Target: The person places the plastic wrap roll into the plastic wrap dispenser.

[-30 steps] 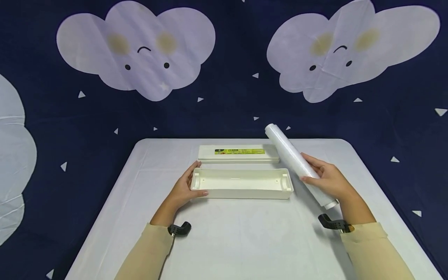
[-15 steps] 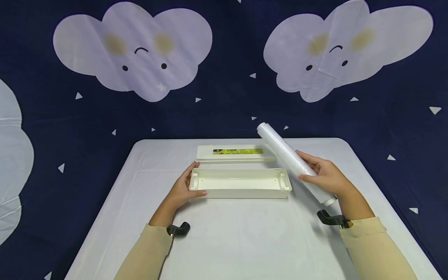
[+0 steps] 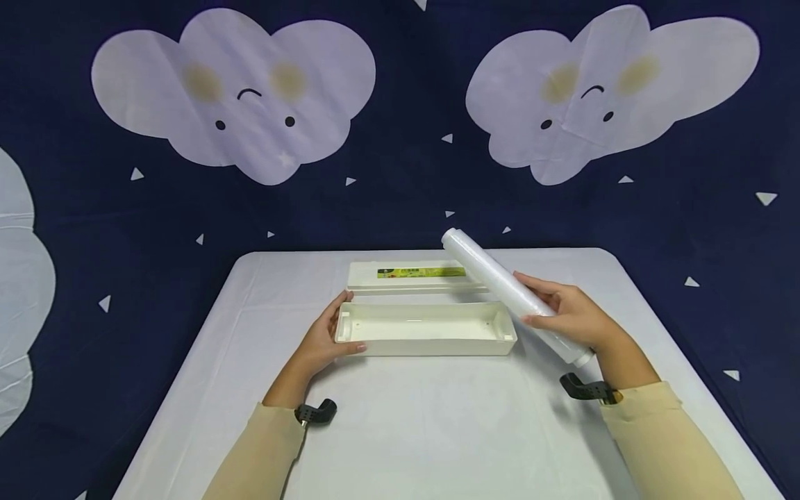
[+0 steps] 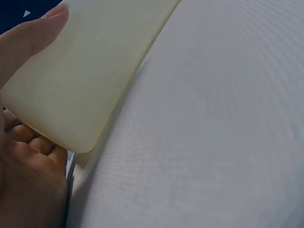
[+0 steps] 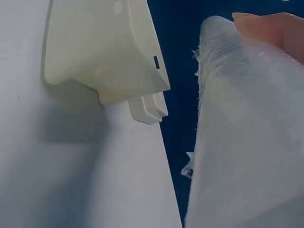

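My left hand [image 3: 321, 344] grips the left end of a long cream plastic box [image 3: 425, 347], its thumb over the front wall. The box stands open-topped on the table, with nothing inside. In the left wrist view the thumb [image 4: 50, 28] lies on the box wall [image 4: 85, 80] and the other fingers curl behind its end. My right hand [image 3: 571, 312] holds a roll of cling film [image 3: 500, 281], tilted with its far end up and to the left, over the box's right end. In the right wrist view the film roll [image 5: 247, 123] fills the right side.
Behind the box lies its cream lid [image 3: 362, 276] with a yellow-green label, partly covered by the roll. A white cloth covers the table [image 3: 425, 430]. A dark blue curtain with clouds [image 3: 400, 139] hangs behind the table's far edge.
The roll of cling film has moved a little left with my right hand, nearer to the box and across the lid's right end. My left hand keeps its grip on the box.
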`<action>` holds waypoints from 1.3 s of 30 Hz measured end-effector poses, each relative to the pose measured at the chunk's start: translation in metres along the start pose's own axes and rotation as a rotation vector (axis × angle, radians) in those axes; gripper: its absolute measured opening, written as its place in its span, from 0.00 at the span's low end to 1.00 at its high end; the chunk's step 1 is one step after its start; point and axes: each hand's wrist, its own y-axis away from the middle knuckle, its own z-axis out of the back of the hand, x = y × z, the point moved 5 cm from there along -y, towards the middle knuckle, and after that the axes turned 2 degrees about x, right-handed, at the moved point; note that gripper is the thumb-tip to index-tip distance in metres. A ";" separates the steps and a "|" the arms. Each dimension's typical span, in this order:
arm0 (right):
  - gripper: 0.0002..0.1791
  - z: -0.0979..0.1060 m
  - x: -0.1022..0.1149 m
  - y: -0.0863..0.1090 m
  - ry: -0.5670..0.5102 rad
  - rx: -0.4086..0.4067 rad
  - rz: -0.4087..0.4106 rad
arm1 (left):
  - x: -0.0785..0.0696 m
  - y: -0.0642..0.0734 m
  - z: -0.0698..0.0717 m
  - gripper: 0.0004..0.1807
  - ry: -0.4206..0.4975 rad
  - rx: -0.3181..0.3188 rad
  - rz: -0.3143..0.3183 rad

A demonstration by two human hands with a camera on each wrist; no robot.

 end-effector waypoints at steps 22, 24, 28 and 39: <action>0.43 -0.020 0.014 -0.011 -0.008 0.149 0.055 | 0.001 0.000 -0.001 0.69 -0.003 0.005 0.001; 0.43 -0.022 0.015 -0.013 -0.013 0.168 0.068 | 0.000 0.000 -0.001 0.69 -0.006 0.004 0.003; 0.43 -0.028 0.017 -0.017 -0.030 0.207 0.075 | 0.000 0.001 0.000 0.69 -0.003 0.001 0.003; 0.43 -0.042 0.022 -0.026 -0.047 0.296 0.070 | -0.001 0.001 -0.001 0.68 -0.009 0.012 -0.005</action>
